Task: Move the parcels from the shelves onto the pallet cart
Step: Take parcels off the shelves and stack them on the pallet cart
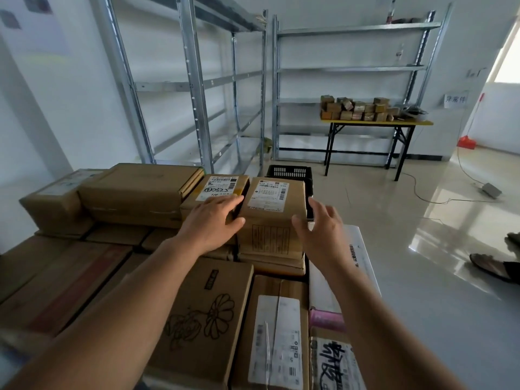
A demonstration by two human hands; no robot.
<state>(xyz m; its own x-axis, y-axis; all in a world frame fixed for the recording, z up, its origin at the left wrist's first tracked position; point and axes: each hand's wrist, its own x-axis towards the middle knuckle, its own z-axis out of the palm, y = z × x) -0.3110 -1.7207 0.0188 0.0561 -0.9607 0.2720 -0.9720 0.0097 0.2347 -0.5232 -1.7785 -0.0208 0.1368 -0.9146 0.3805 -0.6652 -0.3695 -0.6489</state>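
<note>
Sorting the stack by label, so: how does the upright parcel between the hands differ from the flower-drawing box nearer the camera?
The upright parcel stands high on the stack and bears a white shipping label on top; the flower-drawing box lies lower, with a black flower sketch and no label in view. The left hand touches the upright parcel, the right hand hovers open beside it; neither touches the flower-drawing box. Both are brown cardboard.

A labelled brown cardboard parcel (271, 205) sits atop the stacked cardboard parcels (197, 313), between the left hand (213, 220) and right hand (318, 229), before a black slotted plastic crate (289, 173) and bare steel shelving racks (351, 66) behind.
</note>
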